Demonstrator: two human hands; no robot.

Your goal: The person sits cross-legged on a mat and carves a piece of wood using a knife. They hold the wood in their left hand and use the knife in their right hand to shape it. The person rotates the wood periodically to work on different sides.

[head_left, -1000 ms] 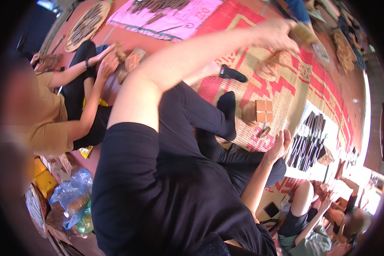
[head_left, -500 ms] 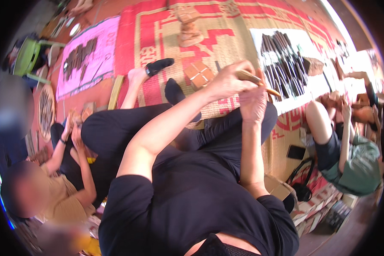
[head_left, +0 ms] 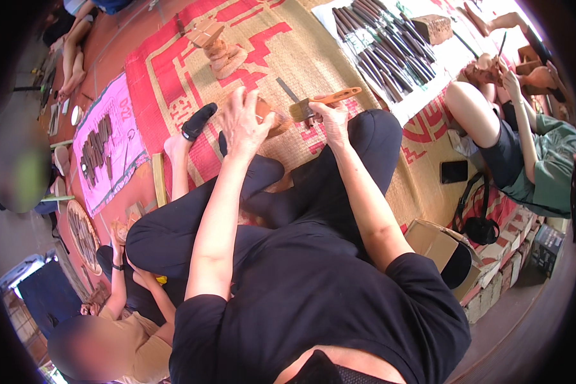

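Observation:
I sit cross-legged in black clothes on a red and tan woven mat [head_left: 288, 45]. My left hand [head_left: 243, 121] is closed around a small brown wooden piece [head_left: 270, 116], held above my knees. My right hand [head_left: 331, 121] grips a paintbrush [head_left: 317, 105] with an orange wooden handle. The bristles of the brush touch the wooden piece. A thin metal blade [head_left: 287, 89] lies on the mat just beyond my hands.
A stacked wooden carving [head_left: 219, 48] stands on the mat ahead. Several dark chisels [head_left: 384, 45] lie on a white cloth at right, more tools on a pink cloth [head_left: 102, 153] at left. People sit at left and right. A cardboard box [head_left: 438, 246] and a phone [head_left: 454, 171] lie at right.
The view has swung round, bringing the mat straight ahead. My two hands have come together, and the brush now meets the wooden piece in my left hand.

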